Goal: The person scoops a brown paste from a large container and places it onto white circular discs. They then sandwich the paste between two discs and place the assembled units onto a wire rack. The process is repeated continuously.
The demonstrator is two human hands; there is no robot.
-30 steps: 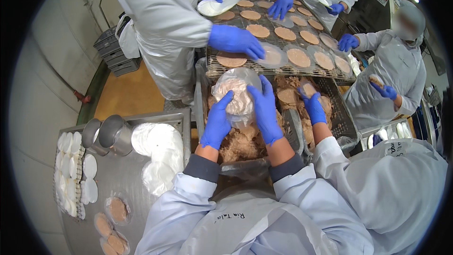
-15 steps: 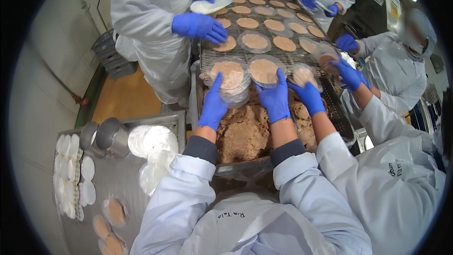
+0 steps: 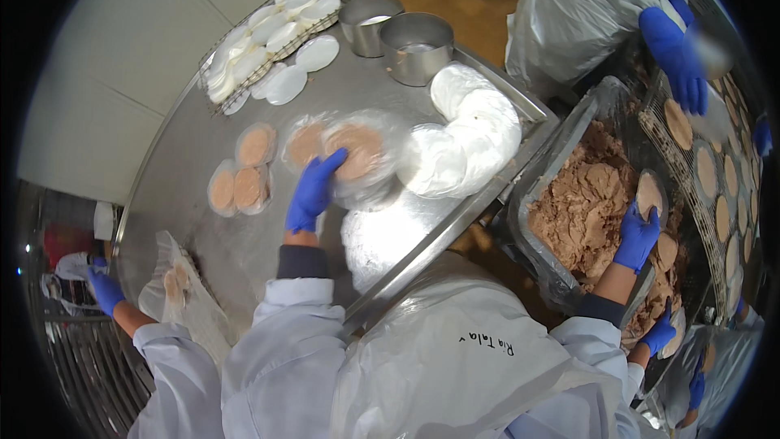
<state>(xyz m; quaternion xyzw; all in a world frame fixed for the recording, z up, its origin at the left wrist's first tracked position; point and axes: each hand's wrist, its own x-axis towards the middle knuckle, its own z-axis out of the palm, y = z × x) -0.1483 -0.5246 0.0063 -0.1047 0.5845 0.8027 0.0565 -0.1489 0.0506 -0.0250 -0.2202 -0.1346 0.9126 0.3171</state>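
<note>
My left hand [image 3: 309, 199], in a blue glove, grips a stack of round meat patties [image 3: 356, 153] with clear film discs between them. The stack is over the steel table [image 3: 183, 232], partly blurred, and another patty [image 3: 304, 145] lies close to its left side. Farther left, several filmed patties [image 3: 252, 184] rest in a small cluster. My right hand [image 3: 636, 237], gloved too, holds a single patty [image 3: 649, 193] on a clear disc. It is above the right edge of a tub [image 3: 526, 223] of ground meat [image 3: 581, 195].
White discs [image 3: 463, 142] lie spread at the table's right; more fill a wire rack [image 3: 231, 57] behind. Two metal cylinders [image 3: 417, 47] stand at the back. Patties cover a mesh conveyor [image 3: 711, 232] at right. Co-workers' gloved hands [image 3: 674, 53] are at upper right, lower right and far left.
My view has turned left from the conveyor to the steel table. My left hand has carried its patty stack from above the meat tub to the table; my right hand still holds its patty.
</note>
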